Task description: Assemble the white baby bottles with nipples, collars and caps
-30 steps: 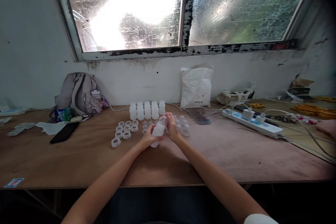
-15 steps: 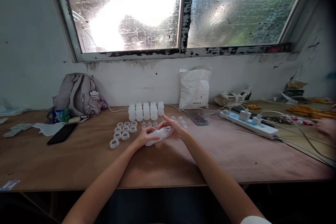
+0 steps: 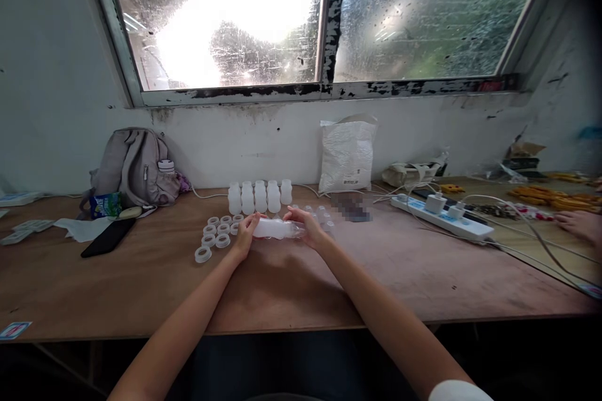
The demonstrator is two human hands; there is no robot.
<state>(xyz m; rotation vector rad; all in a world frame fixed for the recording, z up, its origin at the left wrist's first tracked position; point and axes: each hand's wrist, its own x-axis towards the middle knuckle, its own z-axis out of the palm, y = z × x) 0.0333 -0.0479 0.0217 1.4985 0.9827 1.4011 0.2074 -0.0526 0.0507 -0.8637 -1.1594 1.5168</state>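
A white translucent bottle with a clear end piece lies sideways between my hands, held just above the table. My left hand is closed on its left end. On the right, my right hand grips the clear end, fingers wrapped around it. Behind the bottle, several white bottles stand upright in rows. Translucent rings lie on the table left of my left hand. Small clear pieces rest just beyond my right hand, partly hidden by it.
A grey backpack and a black phone are at the left. A white plastic package leans on the wall. At right lie a power strip, cables and orange items, with another person's hand at the edge.
The held bottle has turned from slanted to nearly level and is slightly higher. My left hand has moved up to its end. The view has shifted slightly.
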